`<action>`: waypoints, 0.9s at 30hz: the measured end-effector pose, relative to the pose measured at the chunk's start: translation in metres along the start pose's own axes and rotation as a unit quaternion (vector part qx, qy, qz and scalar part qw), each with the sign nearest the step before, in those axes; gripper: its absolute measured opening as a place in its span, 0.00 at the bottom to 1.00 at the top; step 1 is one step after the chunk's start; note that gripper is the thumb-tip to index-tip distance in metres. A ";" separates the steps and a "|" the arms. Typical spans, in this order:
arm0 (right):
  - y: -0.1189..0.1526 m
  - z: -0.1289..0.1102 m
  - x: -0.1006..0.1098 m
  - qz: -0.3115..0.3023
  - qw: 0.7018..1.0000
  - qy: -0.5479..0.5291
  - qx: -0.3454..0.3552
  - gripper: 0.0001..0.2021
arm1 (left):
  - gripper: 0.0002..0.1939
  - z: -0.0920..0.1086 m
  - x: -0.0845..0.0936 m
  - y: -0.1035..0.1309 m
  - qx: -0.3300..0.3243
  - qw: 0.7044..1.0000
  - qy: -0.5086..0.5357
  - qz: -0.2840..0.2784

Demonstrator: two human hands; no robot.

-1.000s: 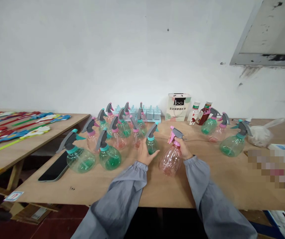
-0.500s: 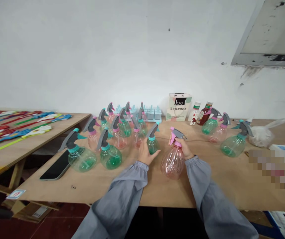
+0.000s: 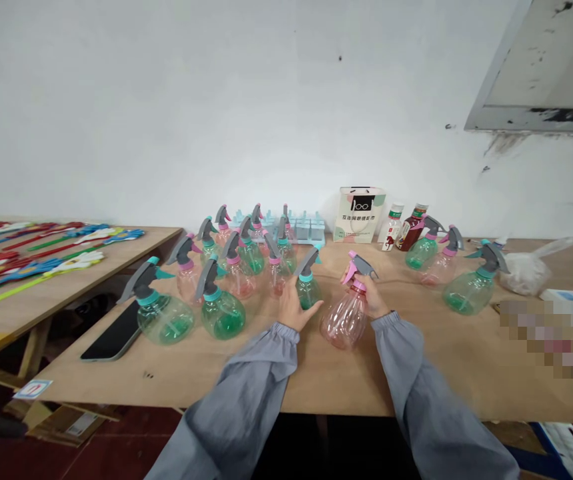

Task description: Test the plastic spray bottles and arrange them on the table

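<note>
Here the right hand [image 3: 372,298] has its grip closed around the neck of a pink spray bottle [image 3: 344,319], tilted on the bench [image 3: 276,373]; just left of that bottle, the left hand [image 3: 291,308] cups a small green spray bottle [image 3: 308,288].

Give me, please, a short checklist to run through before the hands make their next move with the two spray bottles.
1. Right hand grips the pink spray bottle at the neck: ok.
2. Pink bottle upright: not ok, tilted.
3. Left hand around the small green spray bottle: ok.
4. Green bottle standing on the table: ok.
5. Trigger heads screwed tight: cannot tell.
6. Phone apart from both hands: ok.
</note>
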State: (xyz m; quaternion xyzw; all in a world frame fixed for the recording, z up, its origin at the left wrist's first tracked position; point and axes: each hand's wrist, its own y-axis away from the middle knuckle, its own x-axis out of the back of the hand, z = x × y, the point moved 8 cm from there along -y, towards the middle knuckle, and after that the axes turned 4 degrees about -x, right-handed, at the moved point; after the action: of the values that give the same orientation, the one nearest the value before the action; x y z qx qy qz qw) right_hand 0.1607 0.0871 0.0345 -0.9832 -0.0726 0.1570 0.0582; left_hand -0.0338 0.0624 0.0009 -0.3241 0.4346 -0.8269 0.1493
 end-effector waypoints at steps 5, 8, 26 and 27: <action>0.002 0.005 -0.003 -0.005 0.999 -0.023 -0.034 0.15 | 0.47 -0.001 0.000 0.000 0.010 1.000 -0.003 0.002; 0.002 0.008 -0.003 -0.004 0.999 -0.017 -0.036 0.15 | 0.47 -0.002 -0.001 0.000 0.010 1.000 -0.002 0.004; 0.056 -0.068 0.133 0.286 0.928 0.191 0.141 0.23 | 0.47 -0.007 -0.004 0.001 0.029 0.999 0.018 -0.014; 0.064 -0.080 0.150 0.301 0.913 0.224 0.158 0.23 | 0.47 -0.007 -0.004 0.000 0.028 0.999 0.019 -0.012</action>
State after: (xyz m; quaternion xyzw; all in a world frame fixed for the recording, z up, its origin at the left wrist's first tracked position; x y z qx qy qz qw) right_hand 0.3353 0.0406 0.0565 -0.9458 0.2676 -0.0475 0.1776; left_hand -0.0355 0.0687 -0.0039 -0.3090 0.4104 -0.8465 0.1397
